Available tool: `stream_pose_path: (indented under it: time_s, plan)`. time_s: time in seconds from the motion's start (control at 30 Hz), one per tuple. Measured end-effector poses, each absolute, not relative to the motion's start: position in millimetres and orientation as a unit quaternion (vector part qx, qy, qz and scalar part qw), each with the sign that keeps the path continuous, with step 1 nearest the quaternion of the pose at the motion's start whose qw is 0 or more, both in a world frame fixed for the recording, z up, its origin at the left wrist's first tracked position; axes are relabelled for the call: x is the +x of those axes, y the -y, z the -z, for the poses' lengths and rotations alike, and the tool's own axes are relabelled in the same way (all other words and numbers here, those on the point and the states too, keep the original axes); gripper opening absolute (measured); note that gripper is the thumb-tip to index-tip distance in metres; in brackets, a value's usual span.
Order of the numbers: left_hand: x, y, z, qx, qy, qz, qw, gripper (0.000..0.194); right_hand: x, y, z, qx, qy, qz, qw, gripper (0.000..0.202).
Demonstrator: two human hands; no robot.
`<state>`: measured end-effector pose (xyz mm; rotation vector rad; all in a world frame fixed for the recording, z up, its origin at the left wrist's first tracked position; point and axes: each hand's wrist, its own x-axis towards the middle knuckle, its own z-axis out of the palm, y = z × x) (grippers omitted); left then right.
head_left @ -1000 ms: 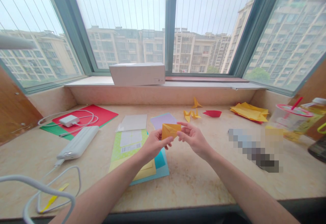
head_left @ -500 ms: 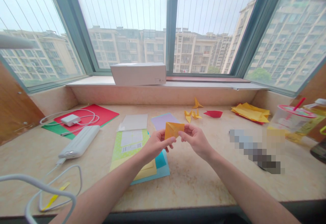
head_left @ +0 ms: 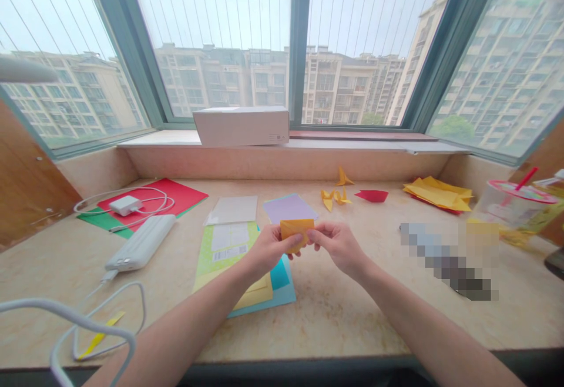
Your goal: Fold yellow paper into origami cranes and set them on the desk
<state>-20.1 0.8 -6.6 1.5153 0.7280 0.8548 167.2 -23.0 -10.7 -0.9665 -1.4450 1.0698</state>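
Both hands, left [head_left: 268,250] and right [head_left: 337,246], grip closed on folded orange paper [head_left: 297,229]; held above the table [head_left: 335,310].

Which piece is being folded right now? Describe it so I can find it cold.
Start at the white box on the window ledge and drop straight down to the desk's middle, where the left hand and right hand meet. Pinched between them is the orange folded paper, the only piece held off the desk.
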Motion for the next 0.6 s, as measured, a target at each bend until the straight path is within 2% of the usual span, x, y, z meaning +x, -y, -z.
stream_pose_path:
  time_s: [0.17,0.47,0.6]
  plan:
    - [-20,0,4,0.642,-0.308,-0.36,0.602,0.042,167,21,12,-0.411,0.584,-0.467,0.521,0.03]
    - [-18,-4,9,0.558,-0.396,-0.344,0.643,0.052,177,16,9,-0.385,0.51,-0.504,0.581,0.027]
    - [-19,-5,7,0.5,-0.379,-0.35,0.696,0.056,176,17,7,-0.379,0.511,-0.53,0.56,0.035]
